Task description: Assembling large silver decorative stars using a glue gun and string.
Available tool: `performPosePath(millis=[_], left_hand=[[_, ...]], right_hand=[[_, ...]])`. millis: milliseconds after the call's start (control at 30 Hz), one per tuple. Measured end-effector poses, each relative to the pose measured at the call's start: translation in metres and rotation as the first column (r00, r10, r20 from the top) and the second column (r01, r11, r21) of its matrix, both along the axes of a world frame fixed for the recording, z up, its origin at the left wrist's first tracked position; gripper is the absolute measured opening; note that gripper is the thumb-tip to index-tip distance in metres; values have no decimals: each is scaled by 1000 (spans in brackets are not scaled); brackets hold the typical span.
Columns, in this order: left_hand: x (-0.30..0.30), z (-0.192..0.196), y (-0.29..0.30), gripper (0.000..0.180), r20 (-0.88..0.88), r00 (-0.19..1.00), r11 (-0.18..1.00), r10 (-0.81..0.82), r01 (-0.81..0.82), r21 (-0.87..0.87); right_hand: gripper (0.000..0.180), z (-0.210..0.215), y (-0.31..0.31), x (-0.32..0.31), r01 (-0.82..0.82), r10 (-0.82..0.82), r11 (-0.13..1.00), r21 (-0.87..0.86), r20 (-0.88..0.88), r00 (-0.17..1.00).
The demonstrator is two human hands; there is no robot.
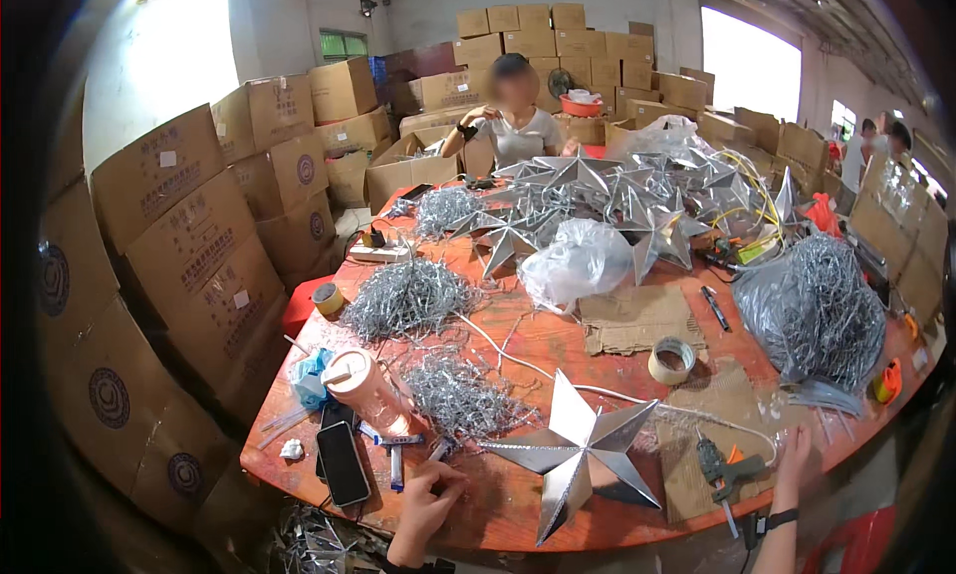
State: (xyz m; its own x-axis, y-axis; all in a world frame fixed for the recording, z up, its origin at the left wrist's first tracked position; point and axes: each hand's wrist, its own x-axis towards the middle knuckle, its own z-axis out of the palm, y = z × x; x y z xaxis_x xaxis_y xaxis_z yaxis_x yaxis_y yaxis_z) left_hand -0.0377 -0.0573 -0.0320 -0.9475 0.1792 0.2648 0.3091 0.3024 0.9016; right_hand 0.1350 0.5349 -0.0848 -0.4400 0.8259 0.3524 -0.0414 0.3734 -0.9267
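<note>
My left hand (430,499) is at the near edge of the red table, fingers curled into a pinch; whatever they may hold is too small to make out. Beside it lie small blue-and-white packets (396,464). A silver five-pointed star (583,450) lies between my hands, a line of shiny trim along some of its ridges. My right hand (797,461) reaches over the table's right side, fingers stretched out, with nothing visible in them. Just left of it rests a glue gun (725,471) with an orange trigger, on a cardboard sheet (687,464).
Silver tinsel heaps (408,297), a phone (343,462), a pink tumbler (366,390) and a tape roll (672,360) cover the table. A tinsel-filled bag (817,310) and glue sticks (829,399) lie right. Another person (518,126) sits opposite, behind many silver stars (588,181). Cartons (189,245) stand left.
</note>
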Motion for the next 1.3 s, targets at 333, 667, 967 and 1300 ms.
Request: performPosePath(millis=[333,667,967,1300], left_hand=[[0,7,5,9,-57,998,999,5,-8,-48],[2,13,7,9,-90,996,997,-11,4,-76],[3,15,7,8,-77,997,992,-11,1,-126],[4,14,7,9,0,1000,997,-4,4,-82]], right_hand=[[20,-9,12,8,-129,103,977,-172,-151,983],[13,4,-2,3,-79,68,987,-137,-80,994],[3,11,-9,0,-136,131,987,-90,-54,990],[5,12,-10,1,-137,133,988,-68,-57,989]])
